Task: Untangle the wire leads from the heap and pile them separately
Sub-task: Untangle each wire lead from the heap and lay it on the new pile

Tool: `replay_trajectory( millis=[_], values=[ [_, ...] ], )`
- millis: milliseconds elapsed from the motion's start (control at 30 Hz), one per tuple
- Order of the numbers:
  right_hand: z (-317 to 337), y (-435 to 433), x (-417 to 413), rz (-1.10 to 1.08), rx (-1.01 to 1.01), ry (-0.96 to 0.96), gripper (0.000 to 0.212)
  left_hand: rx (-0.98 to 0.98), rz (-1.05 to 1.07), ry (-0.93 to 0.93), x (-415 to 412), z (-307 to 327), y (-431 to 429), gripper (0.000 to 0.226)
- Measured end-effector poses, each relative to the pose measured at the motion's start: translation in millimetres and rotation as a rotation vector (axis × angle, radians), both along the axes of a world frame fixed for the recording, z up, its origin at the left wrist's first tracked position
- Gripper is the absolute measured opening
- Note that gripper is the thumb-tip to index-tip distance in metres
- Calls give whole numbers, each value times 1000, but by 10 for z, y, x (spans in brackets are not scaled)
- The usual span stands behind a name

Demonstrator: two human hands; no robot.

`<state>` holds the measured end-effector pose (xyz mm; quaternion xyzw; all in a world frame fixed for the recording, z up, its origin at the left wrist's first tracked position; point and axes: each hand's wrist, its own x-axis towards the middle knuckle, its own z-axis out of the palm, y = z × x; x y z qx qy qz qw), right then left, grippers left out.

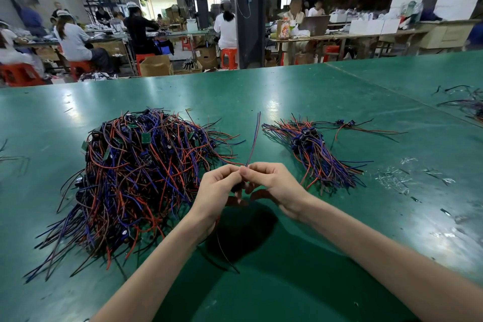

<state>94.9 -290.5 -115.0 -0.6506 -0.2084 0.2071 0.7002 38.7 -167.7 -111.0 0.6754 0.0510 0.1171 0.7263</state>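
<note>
My left hand point(219, 185) and right hand point(274, 183) pinch one freed lead point(254, 138) beside the heap point(136, 172); next, I'd lay it on the sorted pile point(316, 154).

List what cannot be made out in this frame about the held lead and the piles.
Head view only.
1. Wire lead: its middle is hidden inside the pinching fingers of the left hand and right hand.
2. Heap: overlapping strands hide how many leads it holds.
3. Wires at the right edge: cut off by the frame.
4. Clear scraps: too small to identify.
</note>
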Motion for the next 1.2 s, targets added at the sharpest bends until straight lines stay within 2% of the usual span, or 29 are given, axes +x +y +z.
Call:
replay_trajectory(
  millis=[100,167,300,433,600,733,833,967,1100,1200],
  values=[
    [5,-16,3,-19,21,-22,5,-83,-14,55,13,14,12,21],
    [12,-50,33,-10,24,-13,6,-126,-36,119,30,9,8,18],
    [15,-72,64,-2,58,12,6,-218,-64,153,47,-13,-6,35],
    [44,-107,134,-44,79,24,2,-318,-151,141,54,3,3,24],
    [105,-190,234,-172,127,56,10,-184,-124,159,36,-46,-26,14],
    [103,-189,226,-72,145,100,2,-161,-93,140,25,-59,-28,13],
    [70,-141,177,30,109,80,10,-116,-82,131,18,-45,-24,18],
    [55,-129,189,-32,97,32,18,38,-97,131,-1,-29,-53,23],
    [57,-148,227,-41,112,32,20,-27,-123,122,-1,-35,-76,19],
    [64,-161,223,-26,35,-52,14,-17,-53,90,14,-66,-59,9]
  ],
)
